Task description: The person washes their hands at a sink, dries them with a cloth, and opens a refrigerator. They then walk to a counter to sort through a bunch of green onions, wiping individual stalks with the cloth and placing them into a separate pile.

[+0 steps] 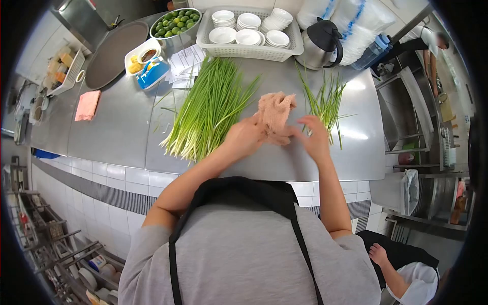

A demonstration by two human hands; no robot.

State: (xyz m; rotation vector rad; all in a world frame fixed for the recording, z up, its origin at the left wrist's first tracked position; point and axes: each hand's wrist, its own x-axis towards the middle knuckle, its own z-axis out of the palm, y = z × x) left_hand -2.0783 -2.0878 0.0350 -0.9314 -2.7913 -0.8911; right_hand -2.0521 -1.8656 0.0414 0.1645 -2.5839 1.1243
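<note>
A crumpled pink cloth is held in my left hand, over the steel table. My right hand is just right of the cloth, thumb and fingers apart, its fingertips close to the cloth's edge. Left of the cloth lies a large bundle of thin spring onions, pale root ends toward me and green tops pointing away. Beyond my right hand is a smaller, looser bunch of spring onions. A few loose green bits lie left of the large bundle.
At the back stand a bowl of limes, a basket of white dishes and a steel jug. A blue-and-white container, papers, a round tray and a folded pink cloth lie leftward. Another person's arm shows lower right.
</note>
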